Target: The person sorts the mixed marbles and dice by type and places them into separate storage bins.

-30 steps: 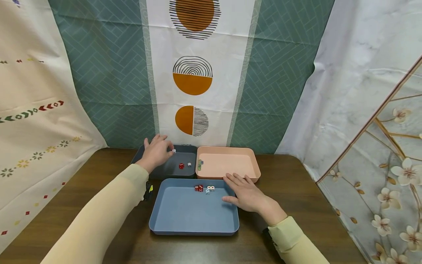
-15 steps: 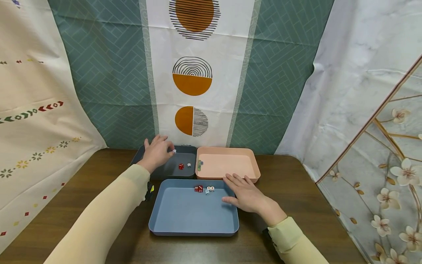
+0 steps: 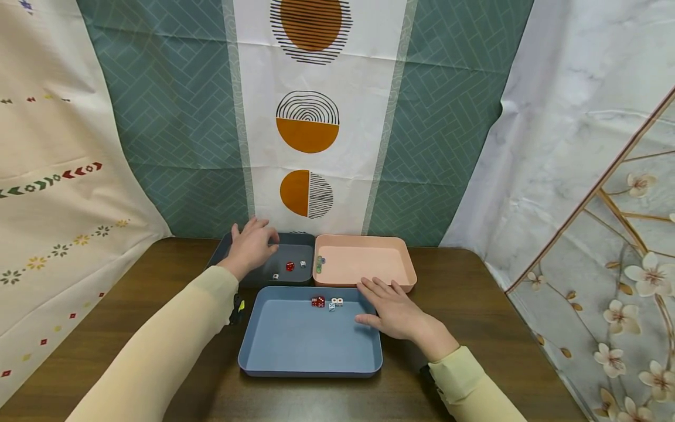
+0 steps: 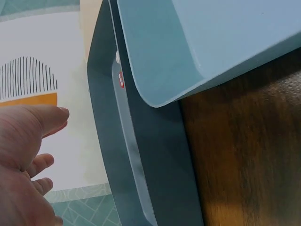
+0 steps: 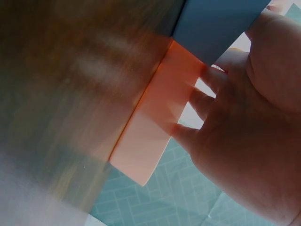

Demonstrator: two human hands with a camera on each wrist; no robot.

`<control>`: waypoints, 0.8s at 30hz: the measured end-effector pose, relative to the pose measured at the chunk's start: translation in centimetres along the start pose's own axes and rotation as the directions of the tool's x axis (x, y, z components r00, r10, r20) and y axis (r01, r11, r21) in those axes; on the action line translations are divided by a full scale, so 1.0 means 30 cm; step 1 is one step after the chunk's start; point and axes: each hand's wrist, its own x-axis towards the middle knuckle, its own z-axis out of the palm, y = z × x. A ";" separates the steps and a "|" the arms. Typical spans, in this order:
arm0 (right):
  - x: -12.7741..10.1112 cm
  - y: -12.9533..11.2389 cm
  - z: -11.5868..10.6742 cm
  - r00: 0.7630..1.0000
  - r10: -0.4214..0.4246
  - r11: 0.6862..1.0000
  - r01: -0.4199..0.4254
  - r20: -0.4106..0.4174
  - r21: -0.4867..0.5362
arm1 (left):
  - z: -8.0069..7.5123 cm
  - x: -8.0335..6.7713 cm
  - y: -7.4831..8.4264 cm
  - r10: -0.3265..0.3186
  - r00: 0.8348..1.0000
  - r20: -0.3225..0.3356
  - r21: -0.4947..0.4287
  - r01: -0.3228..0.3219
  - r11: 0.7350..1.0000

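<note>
My left hand (image 3: 252, 247) hovered over the far left of the dark grey tray (image 3: 224, 257), fingers spread and holding nothing. A small white die (image 3: 275, 276) lay on that tray's near floor, beside a red die (image 3: 289, 266) and another pale one (image 3: 303, 264). My right hand (image 3: 394, 312) rested flat, fingers apart, seemingly on the blue tray's (image 3: 295, 346) right rim, near the pink tray (image 3: 369, 261).
</note>
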 end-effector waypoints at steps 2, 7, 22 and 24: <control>0.003 0.011 0.010 1.000 -0.008 1.000 0.008 -0.010 0.000 | 0.004 -0.005 0.002 0.017 1.000 0.002 -0.001 -0.017 1.000; 0.013 0.038 0.035 0.999 -0.026 0.999 0.025 -0.031 -0.025 | 0.018 -0.027 0.024 0.056 0.998 0.007 -0.015 -0.056 0.998; -0.004 0.004 -0.007 1.000 -0.020 1.000 0.020 0.001 0.000 | 0.056 -0.122 0.121 0.176 0.984 0.006 -0.043 -0.175 0.984; -0.004 0.004 -0.007 1.000 -0.026 1.000 0.026 -0.003 0.004 | 0.064 -0.133 0.129 0.192 0.981 -0.001 -0.049 -0.192 0.980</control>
